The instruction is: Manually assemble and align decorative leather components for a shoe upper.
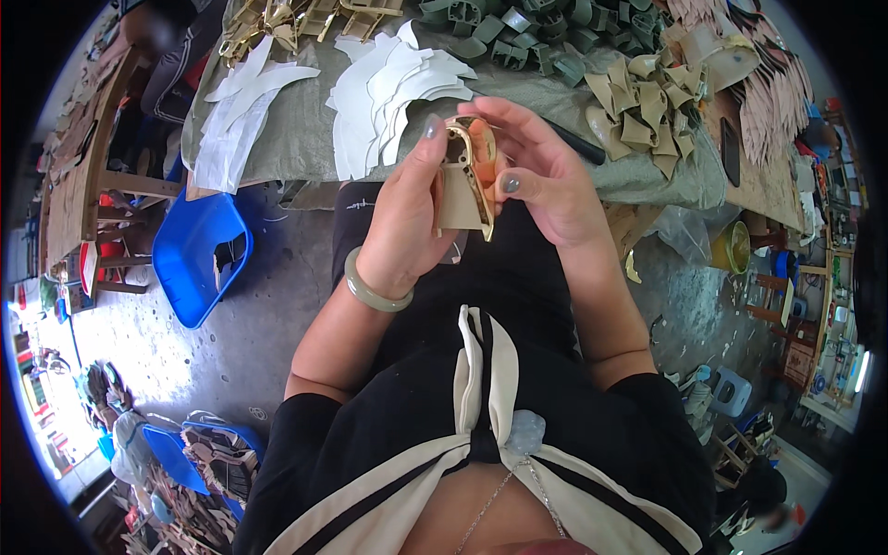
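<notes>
In front of my chest, above my lap, I hold a shiny gold-coloured shoe heel (487,159) upright between both hands. A flat beige panel (460,200) shows on its lower left side. My left hand (403,196), with a pale bangle at the wrist, is closed round the heel's left side, its thumb near the top. My right hand (555,185) grips from the right, thumb against the heel's edge and fingers curled over the top. Part of the heel is hidden behind the fingers.
White leather-like cutouts (384,97) lie stacked on the cloth-covered bench (305,139). Gold pieces (356,14), dark green heels (518,42) and beige heels (643,111) are heaped beyond. A phone (730,153) lies at right. A blue plastic tub (190,268) stands on the floor at left.
</notes>
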`<state>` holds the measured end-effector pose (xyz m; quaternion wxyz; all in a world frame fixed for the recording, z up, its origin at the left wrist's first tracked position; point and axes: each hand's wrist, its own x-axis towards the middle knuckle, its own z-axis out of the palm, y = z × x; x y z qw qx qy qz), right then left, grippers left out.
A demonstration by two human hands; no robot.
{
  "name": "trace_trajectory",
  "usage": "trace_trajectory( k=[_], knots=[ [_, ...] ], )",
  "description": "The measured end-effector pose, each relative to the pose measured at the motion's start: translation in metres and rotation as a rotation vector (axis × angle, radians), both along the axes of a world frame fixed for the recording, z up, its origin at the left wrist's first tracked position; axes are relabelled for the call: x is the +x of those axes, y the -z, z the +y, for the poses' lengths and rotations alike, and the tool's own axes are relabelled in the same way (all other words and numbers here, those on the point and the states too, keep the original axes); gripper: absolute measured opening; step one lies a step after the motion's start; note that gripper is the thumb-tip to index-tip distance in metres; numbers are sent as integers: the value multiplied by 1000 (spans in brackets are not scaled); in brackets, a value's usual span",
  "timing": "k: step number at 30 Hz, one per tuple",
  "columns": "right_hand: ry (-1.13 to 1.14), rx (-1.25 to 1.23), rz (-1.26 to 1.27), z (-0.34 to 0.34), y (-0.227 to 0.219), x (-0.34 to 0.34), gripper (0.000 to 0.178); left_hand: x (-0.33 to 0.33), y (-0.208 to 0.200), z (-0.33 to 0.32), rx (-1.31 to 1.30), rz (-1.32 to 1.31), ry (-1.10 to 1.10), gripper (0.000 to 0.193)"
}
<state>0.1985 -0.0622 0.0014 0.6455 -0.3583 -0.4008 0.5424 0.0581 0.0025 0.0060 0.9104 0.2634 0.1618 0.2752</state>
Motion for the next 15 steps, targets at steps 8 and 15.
trace_trajectory(
  k=[8,15],
  knots=[
    [152,-61,-14,-14,-5,-21,60,1,18,7,46,-86,-26,50],
    [217,-133,-184,-13,6,-23,50,10,22,3,161,120,-364,39]
  ],
)
